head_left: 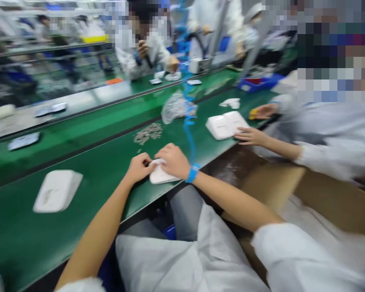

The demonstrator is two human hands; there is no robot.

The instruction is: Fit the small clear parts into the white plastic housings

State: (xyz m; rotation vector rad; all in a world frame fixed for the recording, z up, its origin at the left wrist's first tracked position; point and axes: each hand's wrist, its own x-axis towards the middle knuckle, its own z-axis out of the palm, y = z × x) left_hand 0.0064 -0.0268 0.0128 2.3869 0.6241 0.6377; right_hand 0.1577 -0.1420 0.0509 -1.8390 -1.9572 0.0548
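Left hand: the left hand point(139, 167) was pinched on the near-left edge of the white casing point(159, 174), fingers curled tight on it.
Right hand: the right hand point(174, 160) lay over the top of the white casing, pressing down and gripping it; a blue wrist strap point(192, 173) sat just behind it, its coiled blue cord point(188, 129) rising away from the casing.
White casing: it rested flat on the green surface point(103, 162), at its near edge, right in front of the person.
Doing it well: my judgement — the casing should be held flat against the surface with even pressure from both hands, so the edges meet squarely rather than twisting; motion blur hid the seam itself.
Small parts: a loose heap of small metal parts point(148, 133) lay beyond the casing, apart from it.
Bag: a clear plastic bag point(177, 107) lay further beyond the casing; what it held could not be told.
Carton: an open cardboard carton point(295, 190) stood to the right of the casing, below the surface — its contents were not readable.
Other casings: a second white casing point(57, 190) lay well left of the held one; a co-worker's hand point(250, 136) touched a third white casing point(226, 124) to the right.
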